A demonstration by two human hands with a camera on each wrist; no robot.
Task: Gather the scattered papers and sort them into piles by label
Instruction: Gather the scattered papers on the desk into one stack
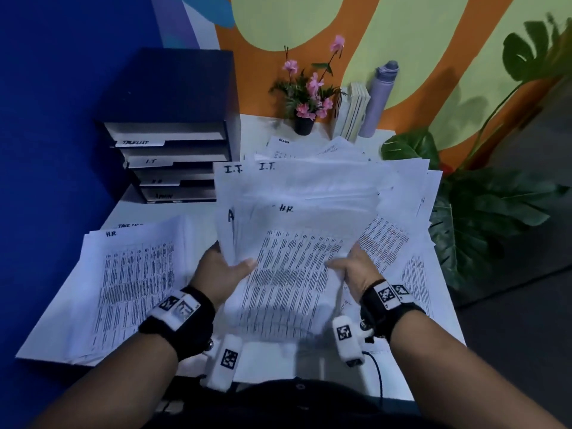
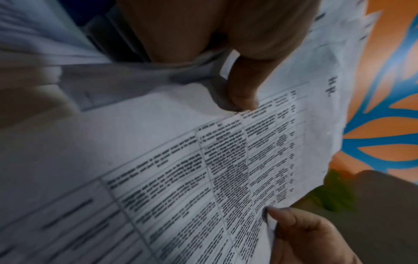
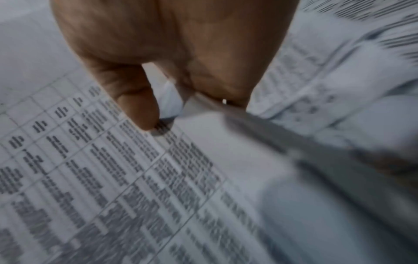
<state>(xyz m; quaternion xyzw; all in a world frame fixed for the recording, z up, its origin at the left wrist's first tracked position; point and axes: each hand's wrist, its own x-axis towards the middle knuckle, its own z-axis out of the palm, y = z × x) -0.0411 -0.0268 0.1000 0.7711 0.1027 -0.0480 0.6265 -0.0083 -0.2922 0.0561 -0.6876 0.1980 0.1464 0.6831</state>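
I hold a thick, fanned stack of printed sheets (image 1: 294, 274) above the white table (image 1: 266, 357), between both hands. My left hand (image 1: 227, 267) grips its left edge, thumb (image 2: 242, 94) on top. My right hand (image 1: 348, 267) grips the right edge, thumb (image 3: 135, 105) pressing the top sheet (image 3: 113, 178). That top sheet carries the label H.R. (image 1: 286, 208); sheets behind it show I.T. (image 1: 233, 169) and part of an A. A laid pile labelled H.R (image 1: 130, 274) lies on the table to the left. Loose sheets (image 1: 402, 218) spread out to the right.
A black tray organizer (image 1: 173, 156) with tabs reading TASKLIST, I.T and ADMIN stands at the back left. A flower pot (image 1: 305, 119), books (image 1: 353, 109) and a purple bottle (image 1: 379, 97) line the back wall. A big leafy plant (image 1: 470, 218) overhangs the table's right edge.
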